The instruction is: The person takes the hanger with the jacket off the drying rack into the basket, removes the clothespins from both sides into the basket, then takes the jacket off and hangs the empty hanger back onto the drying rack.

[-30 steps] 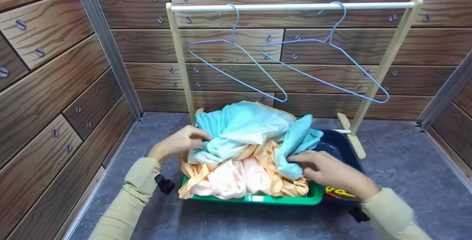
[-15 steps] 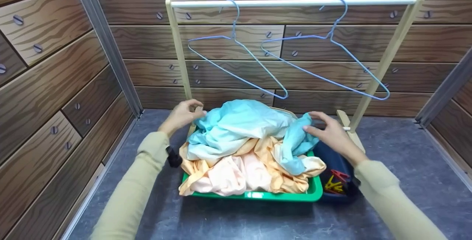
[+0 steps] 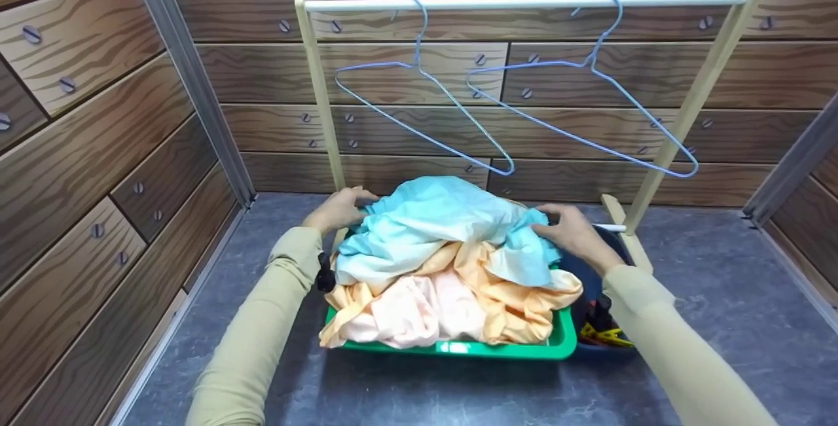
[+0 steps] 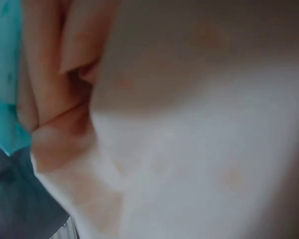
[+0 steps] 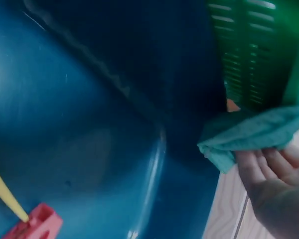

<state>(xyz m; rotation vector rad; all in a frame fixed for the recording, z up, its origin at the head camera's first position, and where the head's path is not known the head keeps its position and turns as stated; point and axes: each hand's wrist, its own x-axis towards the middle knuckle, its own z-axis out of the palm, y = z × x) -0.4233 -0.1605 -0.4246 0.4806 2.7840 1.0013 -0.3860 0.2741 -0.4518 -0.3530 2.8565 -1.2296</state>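
A crumpled light blue and white cloth (image 3: 452, 207) lies heaped over peach and pale pink cloth (image 3: 419, 308), filling a green plastic basket (image 3: 504, 350). At the pile's back left corner my left hand (image 3: 339, 210) touches the blue cloth; its fingertips are partly hidden by folds. Pale cloth fills most of the left wrist view, where that hand does not show. On the right side, my right hand (image 3: 573, 233) holds an edge of the blue cloth. The right wrist view has this hand's fingers (image 5: 251, 167) under the cloth edge, the thumb hidden.
Two blue wire hangers (image 3: 419, 66) hang from the white bar (image 3: 510, 2) of a wooden rack behind the basket. Right of the basket is a dark blue bin (image 3: 619, 243) with yellow and red clothespins (image 3: 605, 334). Wood-patterned walls enclose the grey floor (image 3: 393, 393).
Both hands have moved farther back along the basket's sides. The right part of the blue cloth has shifted left and bunched up. The hangers and basket stay in place.
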